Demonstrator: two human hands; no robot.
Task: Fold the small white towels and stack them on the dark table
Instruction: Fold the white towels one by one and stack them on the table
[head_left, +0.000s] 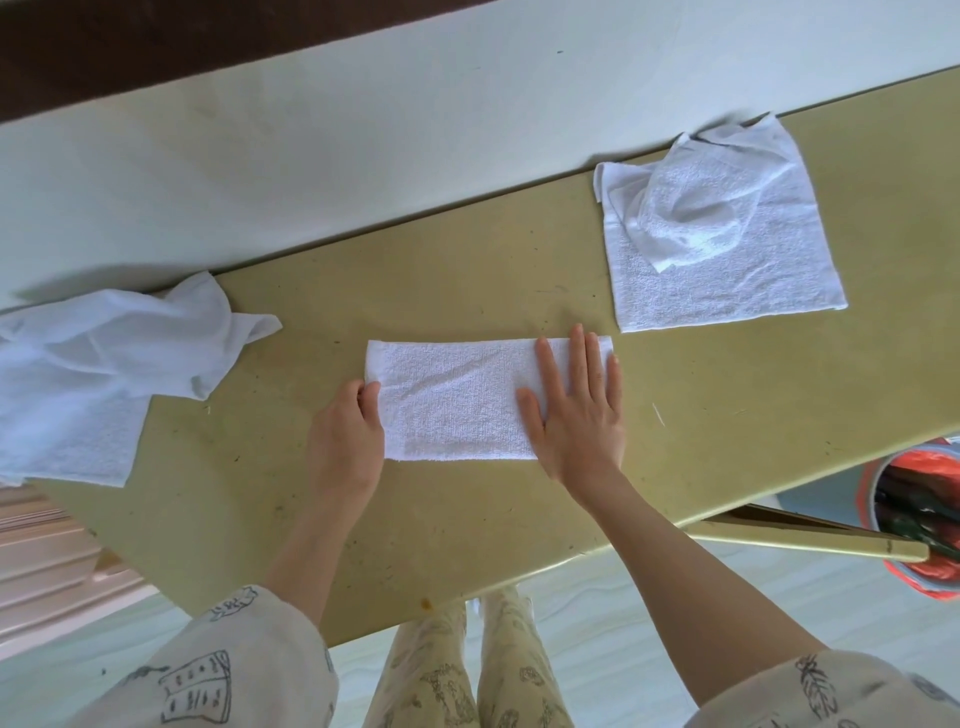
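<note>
Left grip (347, 427) pinches one folded towel (457, 400), right grip (579, 402) spread flat on it; three other towels lie apart.

A white towel (457, 397) is lying folded into a long strip mid-surface; crumpled towels (98, 364) are sitting at the left edge; another pile (722, 244) is lying far right, one flat, one bunched on top.

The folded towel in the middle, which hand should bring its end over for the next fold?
Probably the left hand: it already pinches the folded towel's left end, while the right hand lies flat on the right end, pinning it to the table.
</note>
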